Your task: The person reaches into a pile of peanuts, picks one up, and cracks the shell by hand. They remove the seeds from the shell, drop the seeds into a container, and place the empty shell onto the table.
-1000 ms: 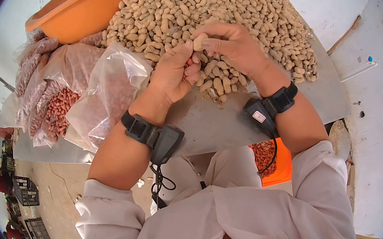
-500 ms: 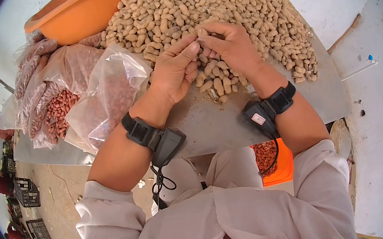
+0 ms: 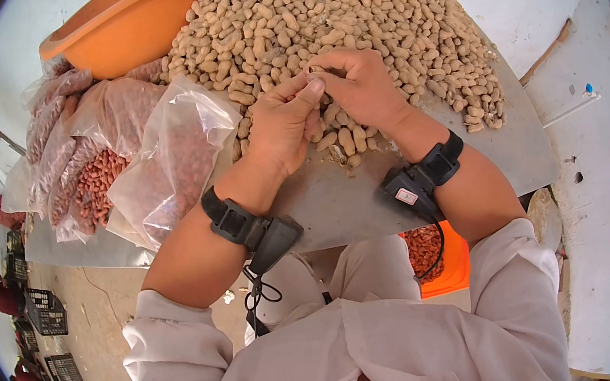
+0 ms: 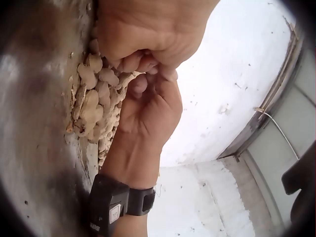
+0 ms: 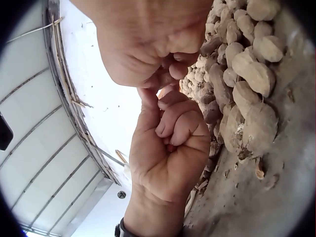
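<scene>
Left hand (image 3: pixel 278 126) curls round a red kernel (image 5: pixel 170 147); right hand (image 3: pixel 366 90) pinches a shell (image 3: pixel 315 69), tips meeting. Shell likely light, stiff, brittle: best taken at the seam.

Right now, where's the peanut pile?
Head view: the peanut pile covers the table's far middle and right, its near edge showing between left hand and right hand; orange basin and bagged red kernels flank its left.
</scene>
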A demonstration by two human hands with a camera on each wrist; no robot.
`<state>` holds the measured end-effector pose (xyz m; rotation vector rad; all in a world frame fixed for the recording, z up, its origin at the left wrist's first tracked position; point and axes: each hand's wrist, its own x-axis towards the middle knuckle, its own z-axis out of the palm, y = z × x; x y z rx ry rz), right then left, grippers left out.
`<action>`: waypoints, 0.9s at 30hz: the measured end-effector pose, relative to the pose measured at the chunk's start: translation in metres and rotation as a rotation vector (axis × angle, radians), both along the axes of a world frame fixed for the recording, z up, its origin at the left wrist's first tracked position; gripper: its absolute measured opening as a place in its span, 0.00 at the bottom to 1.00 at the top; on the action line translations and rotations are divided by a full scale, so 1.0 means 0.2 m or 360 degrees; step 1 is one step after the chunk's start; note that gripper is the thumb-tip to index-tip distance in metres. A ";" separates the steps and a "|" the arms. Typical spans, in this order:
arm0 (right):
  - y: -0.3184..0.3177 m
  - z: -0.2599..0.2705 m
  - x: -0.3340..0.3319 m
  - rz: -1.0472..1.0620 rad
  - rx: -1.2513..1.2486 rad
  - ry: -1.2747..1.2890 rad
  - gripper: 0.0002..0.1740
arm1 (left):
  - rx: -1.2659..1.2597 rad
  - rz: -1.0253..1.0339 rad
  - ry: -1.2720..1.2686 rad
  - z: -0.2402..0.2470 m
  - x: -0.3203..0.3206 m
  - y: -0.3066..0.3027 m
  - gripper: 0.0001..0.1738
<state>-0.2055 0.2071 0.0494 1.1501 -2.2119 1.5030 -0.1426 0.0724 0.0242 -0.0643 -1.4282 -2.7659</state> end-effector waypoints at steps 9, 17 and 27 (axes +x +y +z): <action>0.00 0.00 0.01 0.0208 -0.0171 -0.0404 0.13 | 0.0025 0.0099 0.0052 0.02 -0.02 -0.01 0.12; 0.02 0.08 0.06 0.0227 0.0123 -0.0525 0.13 | -0.0180 0.0071 0.0091 0.01 -0.03 -0.04 0.09; -0.01 0.01 0.01 0.0496 -0.0476 -0.1058 0.17 | 0.0048 0.0153 0.0099 0.02 -0.03 -0.05 0.10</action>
